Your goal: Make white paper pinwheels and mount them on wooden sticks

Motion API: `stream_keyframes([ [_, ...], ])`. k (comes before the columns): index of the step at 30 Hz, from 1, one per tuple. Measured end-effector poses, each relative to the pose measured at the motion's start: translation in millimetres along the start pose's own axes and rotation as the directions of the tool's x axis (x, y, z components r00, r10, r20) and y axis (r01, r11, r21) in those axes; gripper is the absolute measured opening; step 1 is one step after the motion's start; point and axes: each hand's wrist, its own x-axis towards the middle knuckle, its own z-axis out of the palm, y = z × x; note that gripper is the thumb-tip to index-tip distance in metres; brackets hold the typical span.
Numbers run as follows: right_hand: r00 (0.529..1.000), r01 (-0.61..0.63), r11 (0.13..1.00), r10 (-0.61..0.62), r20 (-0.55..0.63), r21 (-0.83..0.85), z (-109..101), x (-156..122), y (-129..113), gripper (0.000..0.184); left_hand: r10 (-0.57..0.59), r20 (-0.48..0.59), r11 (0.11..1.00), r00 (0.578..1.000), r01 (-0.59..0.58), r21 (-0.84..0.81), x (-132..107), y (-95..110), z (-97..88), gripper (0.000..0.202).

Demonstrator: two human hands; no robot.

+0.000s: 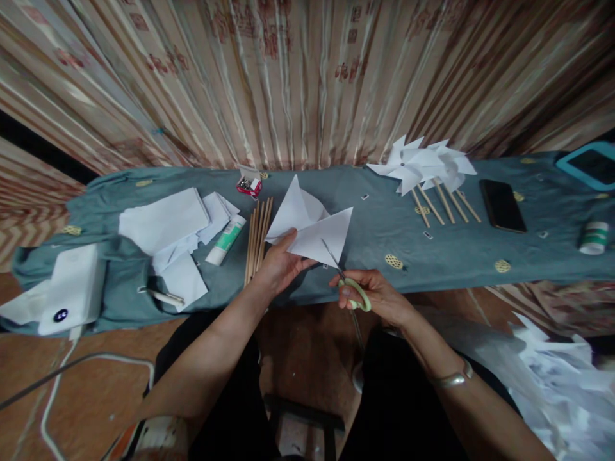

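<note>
Centrally, L hand (281,266) pinches bent white paper sheet (314,235); R hand (372,294) grips green-handled metal scissors (341,274), prob. cutting; next move needs sheet taut.

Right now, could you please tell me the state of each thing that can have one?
Paper: creased, flaps raised, in the left hand.
Scissors: in the right hand, one blade over the paper; opening unclear.
Red box: lid open.
Glue stick: lying on its side.
Loose sticks: side by side.
Pinwheels: assembled, lying down.
Phone: screen dark.
White device: cable attached, display lit.
</note>
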Motion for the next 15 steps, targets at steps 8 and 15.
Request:
stream_keyframes([
  [8,1.0,0.022,0.999,-0.022,-0.013,-0.026,2.1,-0.2,-4.5,0.053,-0.037,0.017,0.999,0.999,0.037,0.016,-2.7,-4.7,1.5,0.024],
  [15,0.999,0.014,1.0,-0.014,-0.049,-0.005,4.0,1.4,-2.5,0.052,-0.038,0.015,0.999,0.999,0.037,0.016,-2.3,-5.1,0.5,0.029],
])
